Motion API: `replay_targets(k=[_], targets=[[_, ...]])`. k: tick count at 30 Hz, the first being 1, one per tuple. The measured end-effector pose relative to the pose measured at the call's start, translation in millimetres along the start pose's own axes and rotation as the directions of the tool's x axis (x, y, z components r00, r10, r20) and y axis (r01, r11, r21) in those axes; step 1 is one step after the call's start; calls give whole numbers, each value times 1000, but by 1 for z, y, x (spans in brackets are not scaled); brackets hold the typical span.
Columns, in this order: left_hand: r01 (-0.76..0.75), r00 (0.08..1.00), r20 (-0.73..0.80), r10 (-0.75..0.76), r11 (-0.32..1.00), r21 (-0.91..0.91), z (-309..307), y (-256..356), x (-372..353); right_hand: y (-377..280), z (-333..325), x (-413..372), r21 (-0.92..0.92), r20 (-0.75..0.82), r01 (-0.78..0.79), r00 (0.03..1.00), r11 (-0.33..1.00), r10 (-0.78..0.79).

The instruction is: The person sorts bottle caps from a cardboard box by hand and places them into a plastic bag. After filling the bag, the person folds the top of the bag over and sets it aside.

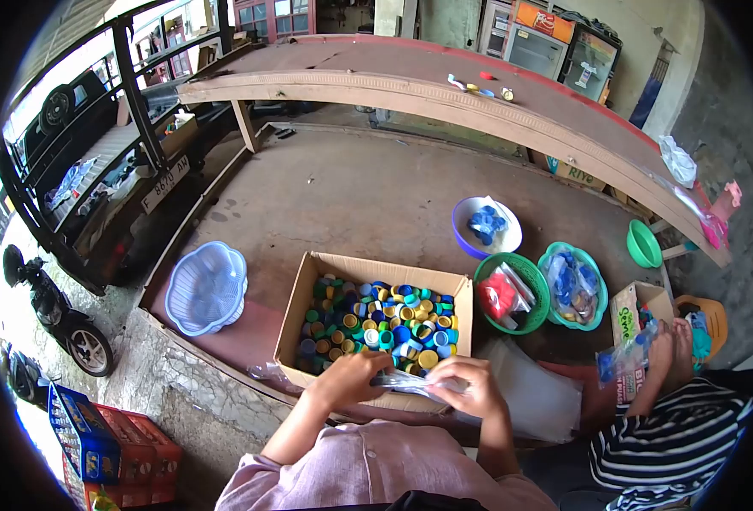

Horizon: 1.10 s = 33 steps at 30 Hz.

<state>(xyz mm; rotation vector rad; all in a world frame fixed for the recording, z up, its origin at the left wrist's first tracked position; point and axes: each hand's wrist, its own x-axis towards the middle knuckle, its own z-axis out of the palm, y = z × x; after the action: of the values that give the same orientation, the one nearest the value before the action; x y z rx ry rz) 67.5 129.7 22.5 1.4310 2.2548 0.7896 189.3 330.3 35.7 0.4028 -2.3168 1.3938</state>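
The left hand [349,381] and right hand [470,387] pinch a clear plastic bag [409,382] in their fingertips; beyond the fingers, bottle caps [385,328] lie in a cardboard box [294,322].

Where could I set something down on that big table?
Widest: the table behind the cardboard box, up to the raised shelf. Smaller: between the box and the blue basket. Crowded: right of the box, around the purple bowl and green basket.
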Motion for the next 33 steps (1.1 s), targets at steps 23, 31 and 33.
replay_targets(k=[23, 31, 33], targets=[[-128, 981, -150, 119, 991, -48, 11, 1, 0, 29, -14, -49, 555, 216, -567, 805, 609, 553], [-112, 961, -251, 116, 993, 30, 23, 3, -10, 17, -26, -68, 661, -93, -343, 845, 667, 526], [-124, 965, -228, 131, 991, 46, 19, 11, -10, 7, -42, -72, 639, -159, -328, 828, 695, 537]])
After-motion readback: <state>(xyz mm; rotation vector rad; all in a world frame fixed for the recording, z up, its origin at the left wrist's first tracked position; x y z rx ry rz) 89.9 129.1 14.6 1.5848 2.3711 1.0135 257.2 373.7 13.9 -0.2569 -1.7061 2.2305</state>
